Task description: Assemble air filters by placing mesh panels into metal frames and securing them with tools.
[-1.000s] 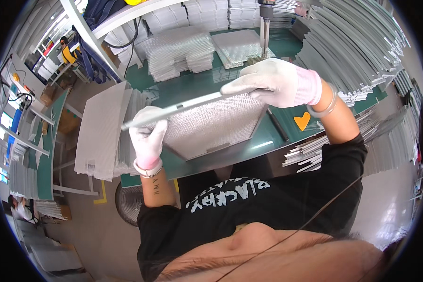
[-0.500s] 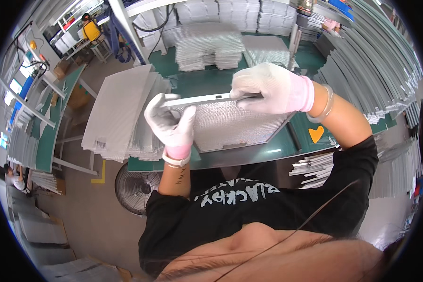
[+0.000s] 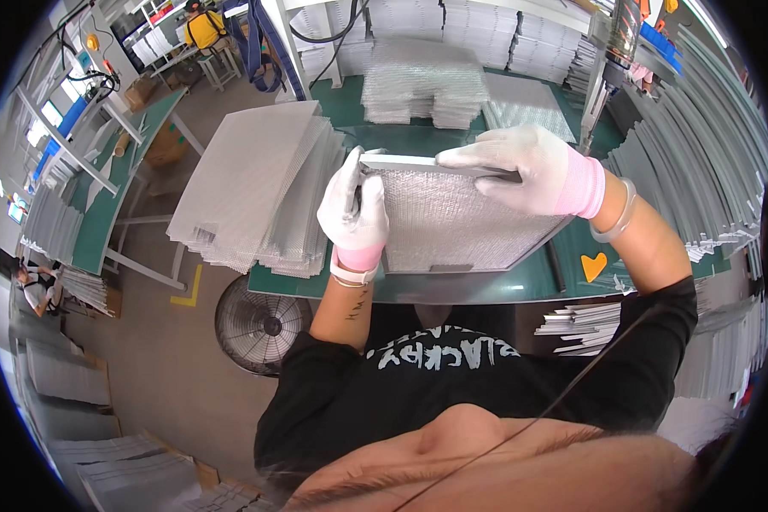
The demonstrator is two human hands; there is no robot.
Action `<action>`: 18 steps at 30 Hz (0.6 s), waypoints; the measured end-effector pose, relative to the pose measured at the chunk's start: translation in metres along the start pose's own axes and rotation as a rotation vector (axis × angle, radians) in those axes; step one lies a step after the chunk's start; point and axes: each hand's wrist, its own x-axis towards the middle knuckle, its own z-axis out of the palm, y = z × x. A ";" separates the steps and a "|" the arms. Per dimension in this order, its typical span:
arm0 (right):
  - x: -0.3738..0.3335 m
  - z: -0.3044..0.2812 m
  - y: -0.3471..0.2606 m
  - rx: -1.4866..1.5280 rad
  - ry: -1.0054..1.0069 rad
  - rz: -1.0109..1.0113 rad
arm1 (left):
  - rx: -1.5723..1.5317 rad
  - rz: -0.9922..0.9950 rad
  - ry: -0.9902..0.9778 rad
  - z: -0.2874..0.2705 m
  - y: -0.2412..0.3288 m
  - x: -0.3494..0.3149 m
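A rectangular silvery mesh panel (image 3: 469, 224) is tilted up over the green table, its lower edge close to the table's front. Along its top runs a light metal frame strip (image 3: 408, 161). My left hand (image 3: 356, 205), in a white glove with a pink cuff, grips the upper left corner between thumb and fingers. My right hand (image 3: 529, 171), gloved alike, closes on the upper edge toward the right, index finger stretched along the strip and thumb below. The part of the edge under the right hand is hidden.
Stacked mesh sheets (image 3: 239, 183) lie left, with another mesh pile (image 3: 422, 81) behind. Many grey frame strips (image 3: 700, 162) are stacked at right. A dark rod (image 3: 555, 266) and an orange heart-shaped piece (image 3: 595, 267) lie on the green table (image 3: 486, 288). A floor fan (image 3: 264, 324) stands below left.
The view has shifted, so the scene sits farther right. My right index finger now extends along the strip, where the hand was more curled before. Both hands still hold the panel.
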 end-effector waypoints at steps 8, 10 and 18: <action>0.007 -0.004 -0.008 0.013 -0.047 0.056 | -0.588 -0.241 0.127 0.010 0.010 0.003; 0.020 -0.011 -0.015 0.056 -0.094 0.091 | -0.502 -0.151 -0.030 0.000 -0.002 0.004; 0.045 0.006 -0.016 0.248 -0.184 0.330 | -0.625 -0.173 -0.022 -0.001 0.004 0.007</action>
